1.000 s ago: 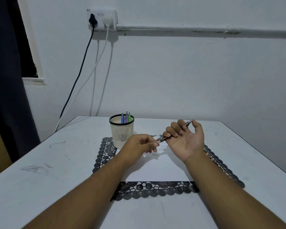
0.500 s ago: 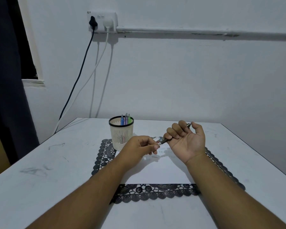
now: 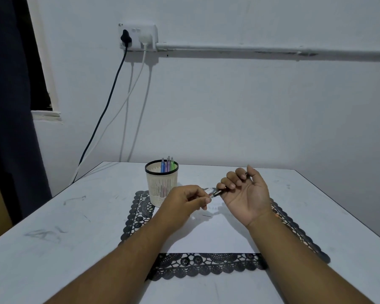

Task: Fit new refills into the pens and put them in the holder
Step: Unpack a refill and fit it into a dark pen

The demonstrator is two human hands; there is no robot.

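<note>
No brand, label or writing could be read anywhere. At the far left hung a dark curtain (image 3: 7,128) beside a pale window frame, and on the matte white wall a socket plate (image 3: 138,37) carried a black plug and a white one, their cables falling behind the table; a grey conduit pipe (image 3: 272,50) ran rightward from it. Left of the grip stood the holder (image 3: 161,186), a cream slotted plastic cup with a black rim, three coloured pens (image 3: 167,165) upright inside, its base on the black lace-edged mat (image 3: 206,263). The left hand (image 3: 185,202) pinched a small clear pen piece (image 3: 209,191) between thumb and fingertips. That piece met the tip end of the dark pen (image 3: 219,192), which the right hand (image 3: 247,197), palm up, gripped under curled fingers, above the mat. Under the grip lay a smooth white sheet (image 3: 208,238) on the mat. The table (image 3: 53,227) was white, scuffed with grey marks.
</note>
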